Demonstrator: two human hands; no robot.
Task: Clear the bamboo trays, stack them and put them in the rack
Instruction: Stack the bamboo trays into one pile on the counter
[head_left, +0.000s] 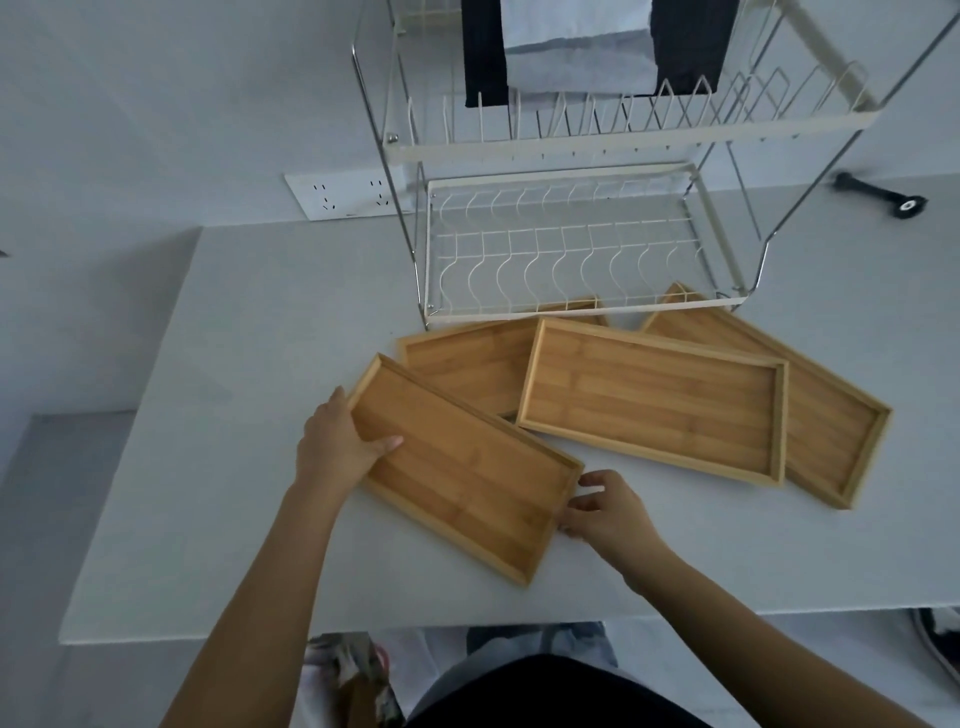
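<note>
Several empty bamboo trays lie overlapping on the white table. My left hand (340, 441) grips the left end of the nearest tray (467, 478), thumb inside it. At that tray's right end my right hand (605, 506) touches the rim with curled fingers. A middle tray (654, 400) rests on top of a tray behind it (462, 358) and a right tray (826, 415). The two-tier wire dish rack (561, 260) stands just behind the trays, its lower shelf empty.
Dark and light cloths (587, 47) hang over the rack's top tier. A power strip (345, 197) sits at the back left. A black tool (883, 195) lies at the back right. The table's front edge (311, 631) runs near my body.
</note>
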